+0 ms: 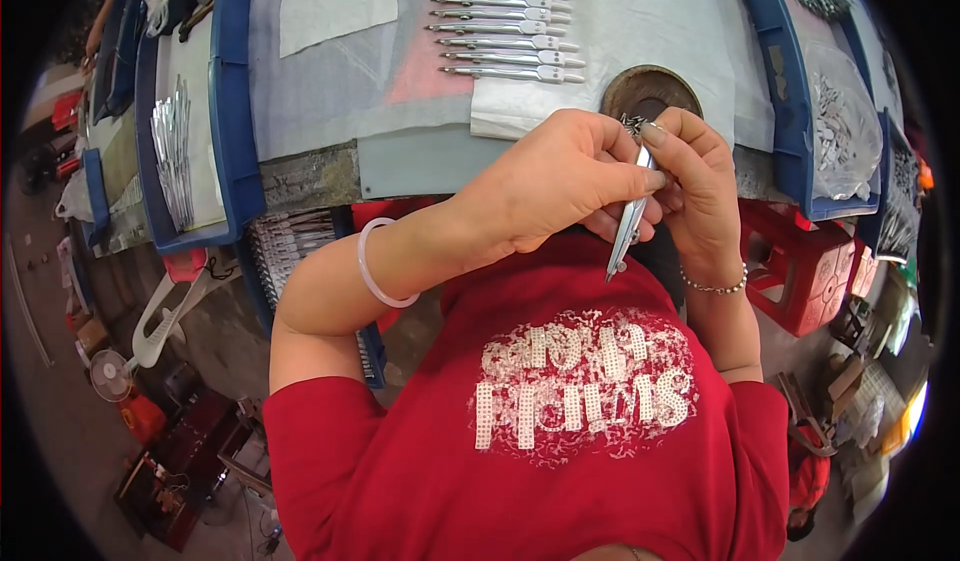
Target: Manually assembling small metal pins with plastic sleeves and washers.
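A slim silver drawing compass [628,226] is held over the front edge of the worktable, its pointed end toward my body. My left hand [570,176] pinches it between thumb and fingers from the left. On the other side, my right hand [700,166] is closed at its upper end, thumb and forefinger pressed together; whatever small part they pinch is hidden. Just beyond my fingertips stands a round brown dish [652,83], with small dark metal parts [634,121] at its near side. Several similar compasses [510,41] lie in a row at the far middle, points to the left.
A blue tray [228,111] with long thin metal parts [172,151] flanks the table's left. Opposite, a blue bin [780,71] holds a plastic bag of small metal pieces [835,126]. White paper [340,6] lies on the table. A red stool [800,271] stands below, right.
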Demonstrator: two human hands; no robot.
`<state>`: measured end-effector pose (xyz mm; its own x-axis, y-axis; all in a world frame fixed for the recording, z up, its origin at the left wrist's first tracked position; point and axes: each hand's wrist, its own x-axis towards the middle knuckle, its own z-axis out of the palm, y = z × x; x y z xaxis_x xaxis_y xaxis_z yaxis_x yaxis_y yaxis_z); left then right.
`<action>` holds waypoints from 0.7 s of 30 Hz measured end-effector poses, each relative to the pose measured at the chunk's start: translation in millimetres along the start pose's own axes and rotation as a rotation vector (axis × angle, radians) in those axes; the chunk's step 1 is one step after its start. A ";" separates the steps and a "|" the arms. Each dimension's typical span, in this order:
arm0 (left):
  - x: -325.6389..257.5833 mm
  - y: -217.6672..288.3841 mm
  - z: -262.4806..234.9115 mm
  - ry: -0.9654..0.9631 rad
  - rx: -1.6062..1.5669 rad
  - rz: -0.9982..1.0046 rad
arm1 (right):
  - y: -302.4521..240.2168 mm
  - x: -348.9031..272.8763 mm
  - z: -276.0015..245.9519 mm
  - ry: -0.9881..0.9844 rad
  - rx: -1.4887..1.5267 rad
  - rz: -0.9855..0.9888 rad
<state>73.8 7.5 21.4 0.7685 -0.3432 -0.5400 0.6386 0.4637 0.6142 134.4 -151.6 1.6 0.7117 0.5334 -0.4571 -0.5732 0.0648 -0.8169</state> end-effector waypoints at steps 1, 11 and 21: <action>0.4 2.6 1.9 0.001 0.018 -0.007 | 0.0 -0.6 -0.7 0.004 0.014 -0.015; 21.5 2.6 12.8 0.000 0.075 -0.081 | 4.2 -3.8 -18.0 0.071 0.048 -0.037; 23.3 -0.3 21.9 -0.026 0.031 -0.098 | -3.5 -7.3 -24.5 0.070 0.026 -0.055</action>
<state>92.3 -18.6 21.2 0.7030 -0.4071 -0.5832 0.7112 0.4012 0.5772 141.2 -176.4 -0.9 0.7684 0.4685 -0.4360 -0.5424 0.1149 -0.8322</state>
